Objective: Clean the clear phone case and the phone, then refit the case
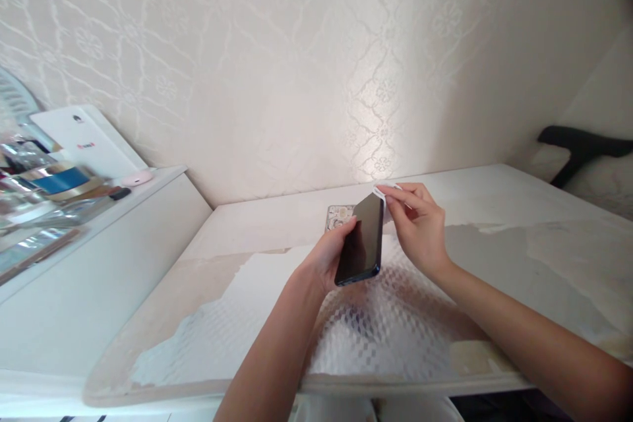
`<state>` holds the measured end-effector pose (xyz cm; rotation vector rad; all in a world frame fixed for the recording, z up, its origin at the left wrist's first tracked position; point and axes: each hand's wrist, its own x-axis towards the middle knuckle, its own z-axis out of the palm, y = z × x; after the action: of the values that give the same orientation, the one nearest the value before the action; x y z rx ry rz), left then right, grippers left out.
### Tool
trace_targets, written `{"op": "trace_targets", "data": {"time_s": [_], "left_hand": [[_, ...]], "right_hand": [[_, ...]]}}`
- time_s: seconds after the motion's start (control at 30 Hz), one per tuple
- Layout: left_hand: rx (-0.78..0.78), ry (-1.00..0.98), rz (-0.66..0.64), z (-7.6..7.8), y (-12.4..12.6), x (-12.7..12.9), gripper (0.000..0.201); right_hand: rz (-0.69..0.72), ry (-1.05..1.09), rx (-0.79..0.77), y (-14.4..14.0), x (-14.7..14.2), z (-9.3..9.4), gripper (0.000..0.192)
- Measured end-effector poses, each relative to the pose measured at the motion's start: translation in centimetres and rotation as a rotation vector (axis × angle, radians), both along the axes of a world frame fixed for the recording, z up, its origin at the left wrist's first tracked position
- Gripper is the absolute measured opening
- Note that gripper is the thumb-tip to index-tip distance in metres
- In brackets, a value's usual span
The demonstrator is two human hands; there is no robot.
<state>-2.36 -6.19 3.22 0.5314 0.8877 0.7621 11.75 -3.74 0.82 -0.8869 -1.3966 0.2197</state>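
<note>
A dark smartphone (362, 244) is held tilted above the table, its black screen turned toward me. My left hand (332, 254) is closed round its left side, thumb over the edge of the screen. At the phone's upper right corner, my right hand (418, 224) pinches a small white cloth or wipe (380, 192) and presses it against the edge. Behind the phone lies a patterned phone case (339, 215) on the table, partly hidden by the phone and my left thumb.
The white table (267, 227) has a glossy clear cover. To the left, a raised white surface (163, 178) carries a white box (89, 138), a roll of tape (62, 181), a pink case (137, 178) and plastic packets. A black armrest (583, 145) stands at the right by the wall.
</note>
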Motion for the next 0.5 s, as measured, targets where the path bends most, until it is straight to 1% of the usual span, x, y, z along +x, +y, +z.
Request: {"op": "trace_targets", "data": {"time_s": [0.1, 0.13, 0.17, 0.23, 0.3, 0.37, 0.43, 0.5], "left_hand": [[-0.022, -0.012, -0.131, 0.1, -0.2, 0.3, 0.027], [-0.024, -0.014, -0.154, 0.1, -0.2, 0.4, 0.026], [-0.020, -0.022, -0.156, 0.2, -0.3, 0.4, 0.025], [0.009, -0.056, -0.121, 0.3, -0.5, 0.5, 0.028], [0.052, -0.092, -0.105, 0.5, -0.7, 0.5, 0.040], [0.079, -0.103, -0.126, 0.5, -0.9, 0.6, 0.049], [0.097, -0.090, -0.143, 0.3, -0.9, 0.6, 0.046], [0.117, -0.075, -0.124, 0.1, -0.9, 0.6, 0.040]], "right_hand": [[-0.009, 0.051, -0.046, 0.3, 0.1, -0.2, 0.021], [0.004, 0.055, -0.061, 0.4, 0.1, -0.3, 0.022], [0.025, 0.051, -0.078, 0.5, 0.1, -0.4, 0.023], [0.077, 0.030, -0.106, 0.6, 0.1, -0.7, 0.025], [0.114, 0.005, -0.119, 0.5, -0.1, -0.9, 0.027], [0.146, -0.016, -0.116, 0.2, -0.4, -1.0, 0.028], [0.196, -0.044, -0.110, -0.2, -0.7, -0.8, 0.028], [0.257, -0.060, -0.124, -0.8, -1.0, -0.6, 0.028]]}}
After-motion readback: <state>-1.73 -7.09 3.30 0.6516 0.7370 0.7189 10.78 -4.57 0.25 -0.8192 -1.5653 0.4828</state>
